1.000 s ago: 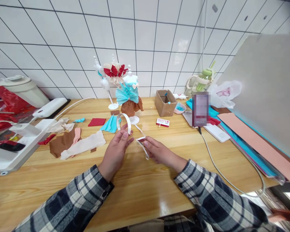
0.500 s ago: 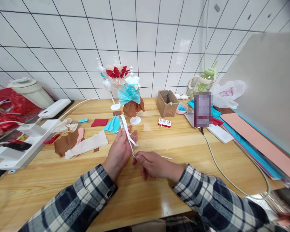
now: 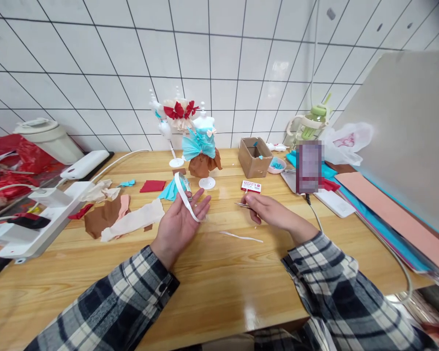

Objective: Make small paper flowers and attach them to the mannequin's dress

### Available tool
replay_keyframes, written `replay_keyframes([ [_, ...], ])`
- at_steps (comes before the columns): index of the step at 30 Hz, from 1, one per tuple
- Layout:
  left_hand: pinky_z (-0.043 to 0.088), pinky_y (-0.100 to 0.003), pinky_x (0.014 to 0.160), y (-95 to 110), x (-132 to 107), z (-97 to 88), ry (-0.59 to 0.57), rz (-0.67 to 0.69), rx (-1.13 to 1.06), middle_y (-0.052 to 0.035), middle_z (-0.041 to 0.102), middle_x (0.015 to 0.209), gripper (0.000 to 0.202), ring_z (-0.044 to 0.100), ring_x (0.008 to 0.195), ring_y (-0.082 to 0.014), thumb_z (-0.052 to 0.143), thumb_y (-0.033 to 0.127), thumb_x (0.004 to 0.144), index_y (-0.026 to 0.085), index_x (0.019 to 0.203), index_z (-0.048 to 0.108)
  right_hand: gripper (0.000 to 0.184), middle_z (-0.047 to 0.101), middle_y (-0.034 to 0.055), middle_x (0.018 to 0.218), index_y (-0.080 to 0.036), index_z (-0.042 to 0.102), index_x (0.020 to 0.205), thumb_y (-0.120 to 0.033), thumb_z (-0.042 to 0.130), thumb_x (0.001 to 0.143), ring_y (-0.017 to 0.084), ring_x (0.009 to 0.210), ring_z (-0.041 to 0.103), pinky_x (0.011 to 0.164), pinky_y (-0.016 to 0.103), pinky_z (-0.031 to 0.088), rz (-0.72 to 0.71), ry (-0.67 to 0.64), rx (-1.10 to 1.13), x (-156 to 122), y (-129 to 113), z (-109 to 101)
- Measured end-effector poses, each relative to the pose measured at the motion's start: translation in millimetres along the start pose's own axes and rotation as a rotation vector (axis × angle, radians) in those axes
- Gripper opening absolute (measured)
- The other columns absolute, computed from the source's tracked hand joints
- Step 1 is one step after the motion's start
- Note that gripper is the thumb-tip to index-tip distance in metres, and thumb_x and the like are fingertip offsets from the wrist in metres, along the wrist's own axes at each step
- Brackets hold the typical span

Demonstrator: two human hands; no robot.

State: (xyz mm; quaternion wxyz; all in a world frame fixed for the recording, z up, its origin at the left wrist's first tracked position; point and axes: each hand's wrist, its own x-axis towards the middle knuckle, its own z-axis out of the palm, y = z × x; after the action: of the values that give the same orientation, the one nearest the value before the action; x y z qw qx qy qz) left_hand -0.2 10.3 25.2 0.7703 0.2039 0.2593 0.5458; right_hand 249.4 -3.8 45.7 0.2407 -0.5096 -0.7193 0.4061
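Left hand [image 3: 179, 229], spread palm-up, carries a white looped strip [image 3: 183, 196]; right hand [image 3: 270, 209], apart, pinches a slim silvery metal tool [image 3: 240, 204] above the wooden worktop [image 3: 219, 287].

"Metal tool [image 3: 240, 204]?"
"Tip showed; fingers of the right hand [image 3: 269, 210] hid the rest."
"White loop [image 3: 185, 200]?"
"Couldn't tell whether the left hand [image 3: 178, 225] pinched it or just bore it."
"Card [image 3: 251, 185]?"
"Print was too small to read."
"Phone [image 3: 309, 168]?"
"Screen was pixelated, content lost."
"Box [image 3: 254, 165]?"
"Front wall hid its floor."
"Edges, quick?"
"Left edge cut off the red bag [image 3: 25, 151] and power strip [image 3: 51, 226]; right edge cut the grey board [image 3: 402, 112]; bottom edge cut the left sleeve [image 3: 113, 297]."
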Motion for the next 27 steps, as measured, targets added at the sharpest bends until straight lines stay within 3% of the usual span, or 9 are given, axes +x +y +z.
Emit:
replay_keyframes([
  [2, 0.048, -0.041, 0.099, -2, -3, 2.7, -0.039, -0.032, -0.014, -0.0094, 0.058, 0.126, 0.028, 0.058, 0.117, -0.0270, 0.051, 0.044, 0.089, 0.018, 0.091, 0.061, 0.056, 0.053, -0.0031, 0.051, -0.016, 0.058, 0.082, -0.056, 0.022, 0.096, 0.012, 0.057, 0.050, 0.067, 0.024, 0.038, -0.061, 0.051, -0.036, 11, -17, -1],
  [4, 0.046, -0.040, 0.101, -3, -7, 3.9, -0.086, -0.041, -0.009, -0.0096, 0.055, 0.131, 0.030, 0.056, 0.118, -0.0279, 0.056, 0.041, 0.086, 0.017, 0.101, 0.062, 0.057, 0.057, -0.0013, 0.054, -0.017, 0.055, 0.069, -0.055, 0.022, 0.097, 0.011, 0.058, 0.050, 0.065, 0.023, 0.037, -0.127, 0.018, -0.082, 23, -36, -2],
  [9, 0.051, -0.029, 0.092, 1, -11, -2.1, -0.129, -0.034, 0.205, -0.0050, 0.043, 0.144, 0.055, 0.064, 0.104, -0.0188, 0.068, 0.015, 0.074, 0.024, 0.125, 0.053, 0.057, 0.059, -0.0005, 0.054, -0.016, 0.052, 0.057, -0.050, 0.029, 0.097, 0.010, 0.056, 0.050, 0.060, 0.023, 0.031, -0.170, 0.002, -0.285, 53, -67, 4],
  [12, 0.053, -0.023, 0.082, 0, -10, -4.9, -0.126, -0.038, 0.352, -0.0037, 0.038, 0.148, 0.071, 0.066, 0.096, -0.0140, 0.070, 0.009, 0.071, 0.032, 0.133, 0.046, 0.054, 0.060, -0.0009, 0.054, -0.016, 0.053, 0.055, -0.045, 0.032, 0.097, 0.009, 0.054, 0.048, 0.057, 0.024, 0.028, -0.141, -0.063, -0.388, 62, -68, 8],
  [17, 0.052, -0.020, 0.069, -9, -7, -3.5, -0.088, -0.075, 0.487, -0.0082, 0.040, 0.146, 0.088, 0.065, 0.100, -0.0195, 0.078, 0.011, 0.066, 0.034, 0.140, 0.036, 0.048, 0.058, -0.0024, 0.055, -0.016, 0.055, 0.057, -0.043, 0.038, 0.093, 0.008, 0.051, 0.043, 0.053, 0.026, 0.022, -0.128, -0.154, -0.478, 63, -61, 10],
  [20, 0.051, -0.022, 0.070, -12, -6, -4.5, -0.096, -0.086, 0.519, -0.0105, 0.048, 0.139, 0.096, 0.064, 0.104, -0.0237, 0.080, 0.014, 0.064, 0.033, 0.144, 0.030, 0.045, 0.057, -0.0026, 0.055, -0.016, 0.056, 0.058, -0.041, 0.040, 0.092, 0.008, 0.051, 0.041, 0.053, 0.026, 0.020, -0.148, -0.160, -0.516, 65, -60, 11],
  [27, 0.052, -0.024, 0.072, -10, -8, -6.4, -0.171, -0.081, 0.555, -0.0098, 0.038, 0.148, 0.095, 0.061, 0.111, -0.0281, 0.080, 0.017, 0.065, 0.038, 0.143, 0.031, 0.043, 0.055, -0.0031, 0.053, -0.016, 0.053, 0.056, -0.038, 0.040, 0.090, 0.007, 0.049, 0.042, 0.052, 0.025, 0.022, -0.155, -0.200, -0.451, 66, -57, 12],
])
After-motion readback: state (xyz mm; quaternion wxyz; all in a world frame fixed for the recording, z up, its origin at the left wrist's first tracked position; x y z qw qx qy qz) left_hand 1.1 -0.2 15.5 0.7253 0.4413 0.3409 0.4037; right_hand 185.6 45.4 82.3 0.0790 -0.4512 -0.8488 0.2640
